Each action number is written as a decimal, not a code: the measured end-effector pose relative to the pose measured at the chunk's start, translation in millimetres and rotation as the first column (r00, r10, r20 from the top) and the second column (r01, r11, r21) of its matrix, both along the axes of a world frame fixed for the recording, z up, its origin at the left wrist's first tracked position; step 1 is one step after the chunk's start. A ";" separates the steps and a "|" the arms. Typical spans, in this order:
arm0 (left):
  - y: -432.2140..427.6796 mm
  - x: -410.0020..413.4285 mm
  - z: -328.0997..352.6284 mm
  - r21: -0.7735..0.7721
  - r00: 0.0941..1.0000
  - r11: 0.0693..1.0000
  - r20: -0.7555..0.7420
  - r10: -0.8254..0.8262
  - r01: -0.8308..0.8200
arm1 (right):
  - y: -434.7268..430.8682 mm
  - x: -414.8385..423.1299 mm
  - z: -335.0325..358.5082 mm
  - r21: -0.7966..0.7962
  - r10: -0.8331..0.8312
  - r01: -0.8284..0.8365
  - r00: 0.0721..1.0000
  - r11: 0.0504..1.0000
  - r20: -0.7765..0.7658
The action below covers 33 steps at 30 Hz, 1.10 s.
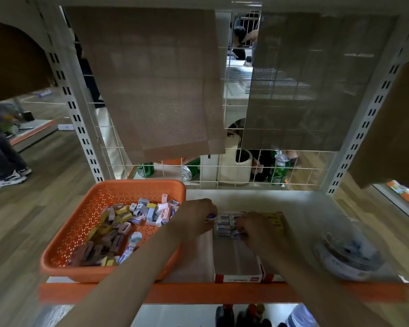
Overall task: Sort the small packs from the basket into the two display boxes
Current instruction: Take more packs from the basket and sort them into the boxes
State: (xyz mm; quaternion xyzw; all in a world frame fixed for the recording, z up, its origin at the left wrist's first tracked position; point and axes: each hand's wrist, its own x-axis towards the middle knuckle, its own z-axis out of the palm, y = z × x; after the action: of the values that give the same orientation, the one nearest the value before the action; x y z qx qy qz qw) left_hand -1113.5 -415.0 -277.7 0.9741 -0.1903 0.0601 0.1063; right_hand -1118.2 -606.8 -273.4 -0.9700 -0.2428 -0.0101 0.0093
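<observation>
Orange plastic marks the basket point(64, 234) at the left of the shelf point(222, 293), heaped with small packs point(118, 223) in yellow, brown, pink and blue-white. From the head view, the two display boxes stand side by side just right of it. The left display box point(239, 278), red-and-white at its front lip, holds a few rows of blue-white packs point(223, 226) at its far end. The right display box point(270, 277) shows yellow ones. The left hand point(196, 218) reaches over the basket's corner, fingers curled, pinching one held pack point(211, 217) at the left box's far left edge. The right hand point(255, 228) hangs over the filled rows, fingertips bent down onto them. Blur hides whether it pinches a pack or only steadies the row, so I cannot tell. The step looks like seating this pack beside its fellows. To do it well, turn the pack so its long axis runs across the box like the others. Set it flush at the row's end while the right hand keeps the neighbours from tipping. Its long axis appears to lie roughly left to right now.
</observation>
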 end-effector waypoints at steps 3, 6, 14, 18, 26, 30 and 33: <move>0.2 -0.9 -0.5 -0.006 1.000 1.000 -0.001 -0.008 0.008 | 1.0 0.2 0.7 -0.011 0.022 -0.023 1.000 1.000 -0.021; -0.3 -2.4 -0.1 -0.010 1.000 1.000 -0.005 -0.010 0.010 | 1.8 2.8 -4.0 -0.017 0.027 -0.028 0.999 0.999 -0.047; -3.0 -2.4 2.3 -0.041 1.000 0.999 -0.021 0.000 -0.001 | 7.8 13.0 -23.4 -0.061 -0.001 -0.005 0.995 0.998 -0.096; -2.7 -4.3 1.9 -0.065 1.000 0.998 -0.017 0.000 -0.001 | 5.1 11.0 -31.2 0.037 -0.029 0.032 0.997 0.999 -0.078; -2.3 -8.2 8.2 -0.094 1.000 0.995 -0.017 0.018 -0.019 | 10.1 14.9 -16.6 0.475 0.023 0.048 0.990 0.879 -0.142; -9.6 -11.3 15.5 -0.086 1.000 0.996 -0.017 0.010 -0.012 | 16.6 12.1 -7.8 0.551 0.100 0.020 0.978 0.834 -0.186; -16.2 -16.5 18.7 -0.078 1.000 0.997 -0.013 -0.002 0.001 | 17.2 11.1 -6.0 0.583 0.087 0.041 0.978 0.812 -0.190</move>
State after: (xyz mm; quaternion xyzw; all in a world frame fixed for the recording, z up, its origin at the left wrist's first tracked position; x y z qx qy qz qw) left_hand -1130.0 -431.1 -259.0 0.9694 -0.1878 0.0610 0.1457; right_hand -1107.2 -589.6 -279.4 -0.9129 -0.2374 0.0175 0.3316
